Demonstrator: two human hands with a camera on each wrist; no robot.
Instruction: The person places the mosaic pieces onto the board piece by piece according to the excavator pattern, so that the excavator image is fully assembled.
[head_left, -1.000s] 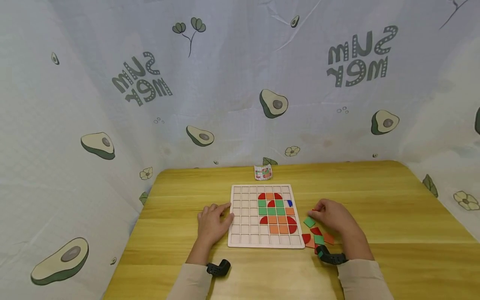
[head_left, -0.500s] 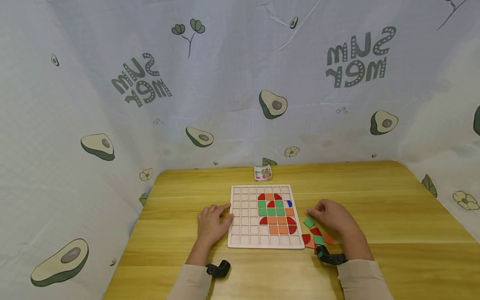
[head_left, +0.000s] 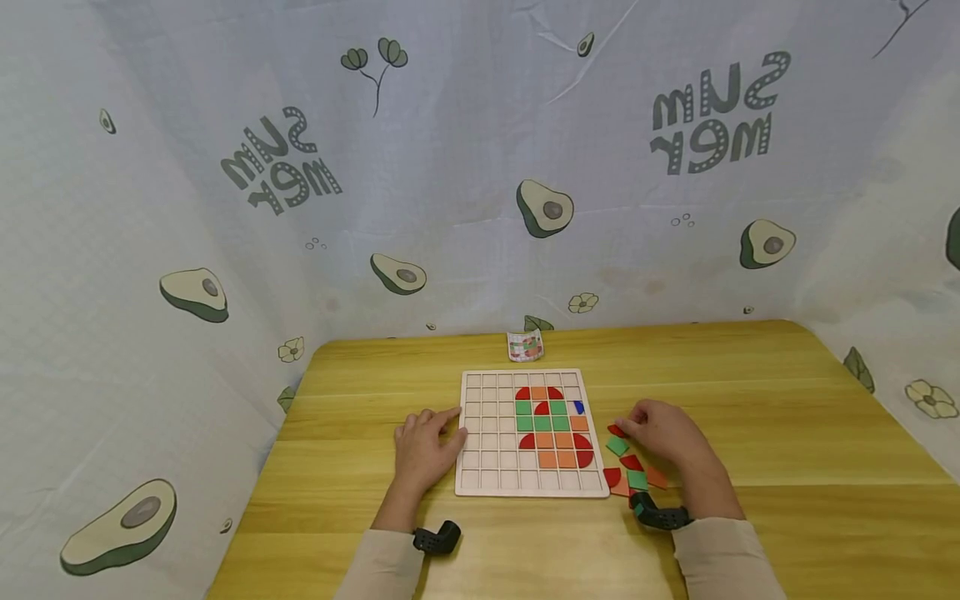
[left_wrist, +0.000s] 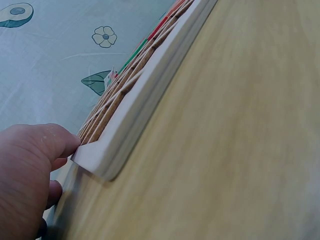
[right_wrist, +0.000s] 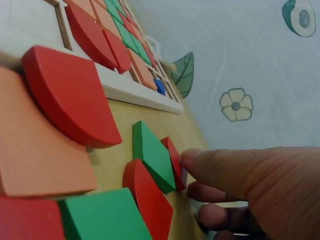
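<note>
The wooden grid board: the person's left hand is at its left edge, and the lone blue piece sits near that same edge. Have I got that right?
Not quite: the blue piece sits near the right edge of the grid board, as the head view shows. The left hand is indeed at the left edge.

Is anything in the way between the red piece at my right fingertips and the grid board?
Nothing visible: in the head view, only a strip of table separates the red piece from the nearest edge of the board. The green square lies on your side of the piece, not between.
</note>
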